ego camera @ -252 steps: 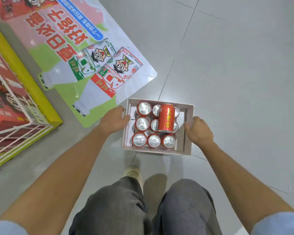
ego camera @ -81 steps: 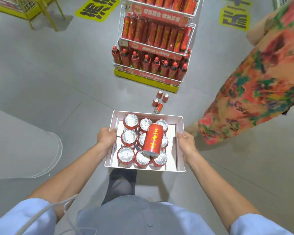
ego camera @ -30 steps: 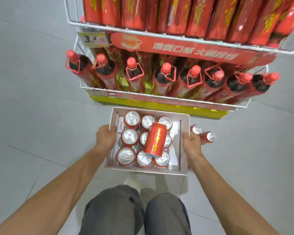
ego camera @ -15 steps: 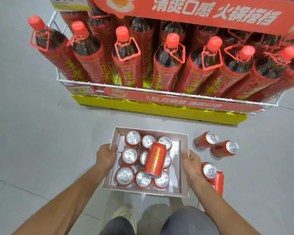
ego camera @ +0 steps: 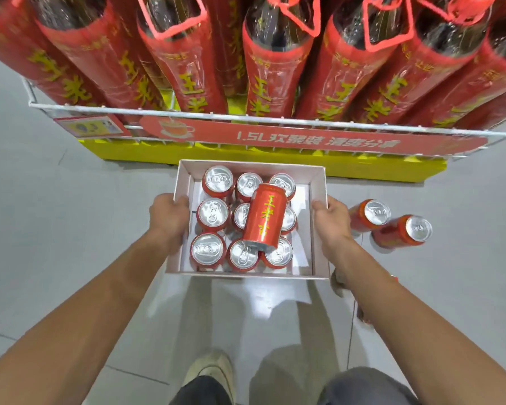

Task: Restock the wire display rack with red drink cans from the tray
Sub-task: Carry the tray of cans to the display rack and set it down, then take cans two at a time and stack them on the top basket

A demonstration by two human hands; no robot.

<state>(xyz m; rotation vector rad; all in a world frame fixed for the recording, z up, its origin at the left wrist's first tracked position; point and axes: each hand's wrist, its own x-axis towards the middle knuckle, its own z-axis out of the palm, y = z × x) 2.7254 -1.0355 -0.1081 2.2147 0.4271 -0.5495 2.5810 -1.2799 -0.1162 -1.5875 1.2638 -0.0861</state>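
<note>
A shallow white cardboard tray (ego camera: 318, 229) sits low in front of me, holding several upright red drink cans with silver tops (ego camera: 214, 213). One more red can (ego camera: 264, 216) lies on its side across them. My left hand (ego camera: 170, 216) grips the tray's left wall. My right hand (ego camera: 332, 220) grips its right wall. Just beyond the tray stands the white wire display rack (ego camera: 187, 116), its bottom shelf packed with large red-labelled bottles (ego camera: 270, 68).
Two loose red cans (ego camera: 368, 214) (ego camera: 400, 233) lie on the grey tiled floor right of the tray. More red cans are partly hidden behind my right forearm. The rack rests on a yellow base (ego camera: 275, 160). My shoe (ego camera: 211, 372) and knees are below.
I have come closer to the rack and lower; its bottom shelf now fills the top of the view. The tray stays gripped in both hands, its cans unmoved.
</note>
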